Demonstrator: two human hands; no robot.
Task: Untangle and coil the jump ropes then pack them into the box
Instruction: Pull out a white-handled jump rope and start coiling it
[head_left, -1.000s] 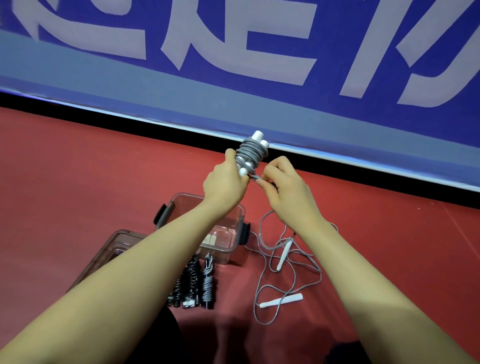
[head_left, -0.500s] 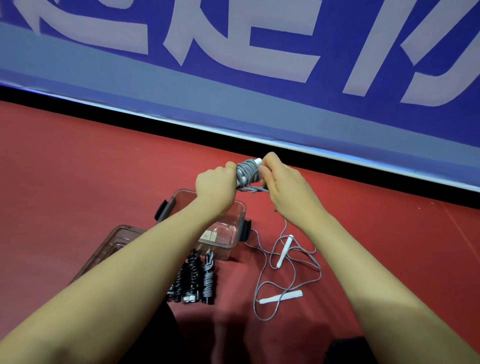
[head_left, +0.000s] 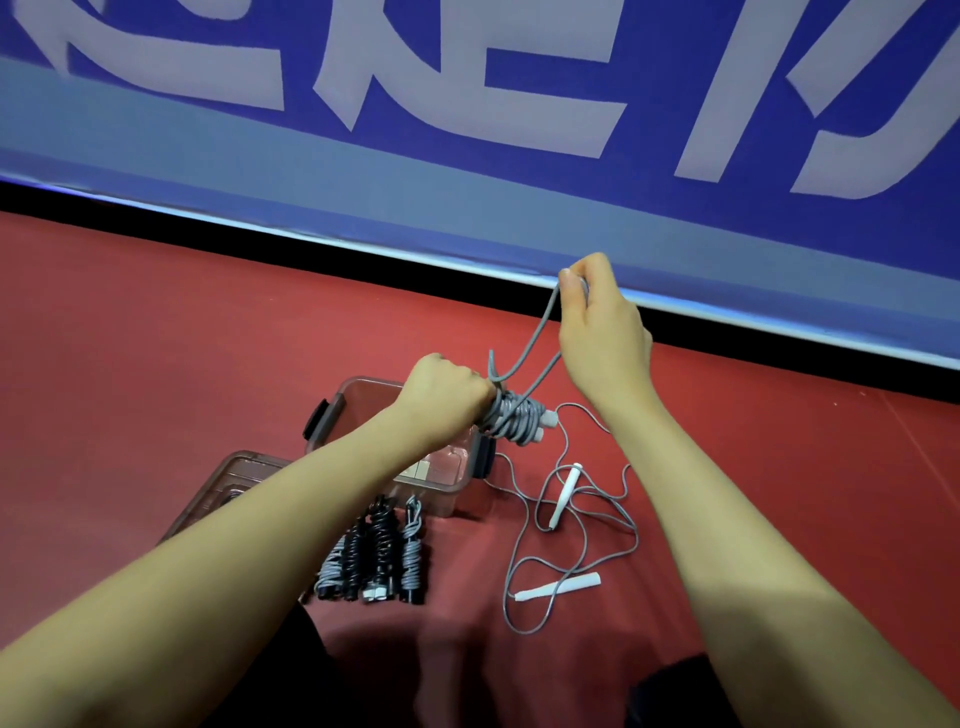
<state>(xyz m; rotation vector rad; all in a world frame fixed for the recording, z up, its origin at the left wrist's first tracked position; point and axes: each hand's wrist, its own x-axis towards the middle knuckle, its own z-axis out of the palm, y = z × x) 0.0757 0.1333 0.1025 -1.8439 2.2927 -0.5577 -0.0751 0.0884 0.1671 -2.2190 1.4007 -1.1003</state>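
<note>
Both hands apart now, right hand (head_left: 602, 332) raised.

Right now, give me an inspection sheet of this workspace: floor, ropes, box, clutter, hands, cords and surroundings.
Surface: red floor, bare where visible.
Job's things: grey bundle with white handles, held above the box; box open, lid beside it; coiled ropes lie in front of the box.
Clutter: nothing seen.
Hands: left hand grips the bundle; right hand pinches a loop of its cord, pulled up.
Cords: loose rope sprawls uncoiled to the box's right, white handles apart.
Surroundings: blue banner with pale lettering.
</note>
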